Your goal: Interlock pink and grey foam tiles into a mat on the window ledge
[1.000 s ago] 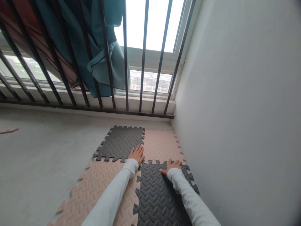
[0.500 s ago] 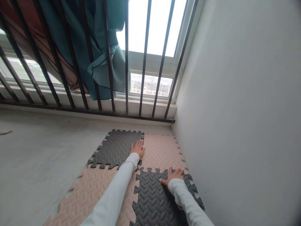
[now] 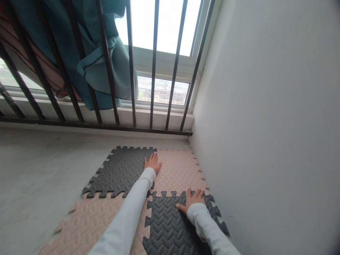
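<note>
Interlocking foam mats lie on the floor in a checker pattern. My left hand point(image 3: 152, 163) presses flat, fingers stretched, on the seam between the far dark grey mat point(image 3: 119, 171) and the far pink mat point(image 3: 177, 173). My right hand point(image 3: 191, 200) lies flat with fingers spread on the near dark grey mat point(image 3: 167, 230), at its toothed joint with the far pink mat. A near pink mat point(image 3: 90, 223) sits at the left. Both arms wear white sleeves.
A grey wall point(image 3: 265, 124) runs along the mats' right side. Black railing bars point(image 3: 131, 63) stand in front of a window at the back, with teal cloth point(image 3: 90, 53) hanging on them. Bare concrete floor point(image 3: 39, 166) spreads to the left.
My left hand has slid farther along the seam toward the railing. My right hand has stayed on the near grey mat's edge. The camera has shifted slightly right.
</note>
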A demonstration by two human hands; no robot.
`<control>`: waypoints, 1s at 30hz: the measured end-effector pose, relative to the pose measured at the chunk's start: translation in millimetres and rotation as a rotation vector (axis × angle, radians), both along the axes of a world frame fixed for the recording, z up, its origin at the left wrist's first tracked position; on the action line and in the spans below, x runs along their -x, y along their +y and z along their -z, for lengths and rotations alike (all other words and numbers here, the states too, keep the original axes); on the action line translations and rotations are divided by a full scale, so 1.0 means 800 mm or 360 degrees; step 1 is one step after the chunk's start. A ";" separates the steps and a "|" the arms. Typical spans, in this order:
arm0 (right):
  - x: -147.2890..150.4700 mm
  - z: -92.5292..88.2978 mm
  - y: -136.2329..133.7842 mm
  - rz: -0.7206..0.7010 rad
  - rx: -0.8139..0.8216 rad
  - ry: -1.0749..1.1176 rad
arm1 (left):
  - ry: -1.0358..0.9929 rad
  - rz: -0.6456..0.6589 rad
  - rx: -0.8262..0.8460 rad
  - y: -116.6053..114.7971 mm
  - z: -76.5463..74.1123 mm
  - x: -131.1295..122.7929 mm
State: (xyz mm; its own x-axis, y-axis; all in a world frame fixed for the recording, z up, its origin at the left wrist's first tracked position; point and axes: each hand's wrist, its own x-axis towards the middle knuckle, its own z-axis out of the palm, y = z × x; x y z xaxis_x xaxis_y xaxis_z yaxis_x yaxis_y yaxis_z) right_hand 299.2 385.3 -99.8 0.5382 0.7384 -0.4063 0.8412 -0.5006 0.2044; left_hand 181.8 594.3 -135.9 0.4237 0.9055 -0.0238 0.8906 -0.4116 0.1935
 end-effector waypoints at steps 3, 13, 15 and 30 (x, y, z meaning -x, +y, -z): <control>0.000 0.000 0.000 0.0007 0.0019 -0.0002 | 0.0035 0.0060 -0.0084 0.004 -0.007 -0.003; -0.003 0.011 -0.005 -0.0015 -0.0077 0.0003 | 0.0063 0.0016 -0.0218 0.016 -0.010 -0.018; -0.004 0.013 -0.006 -0.0018 -0.0080 0.0016 | 0.0040 0.0001 -0.0227 0.018 -0.004 -0.016; -0.002 0.004 -0.003 0.0014 -0.0016 0.0068 | -0.0011 0.0094 0.0228 0.051 -0.022 0.006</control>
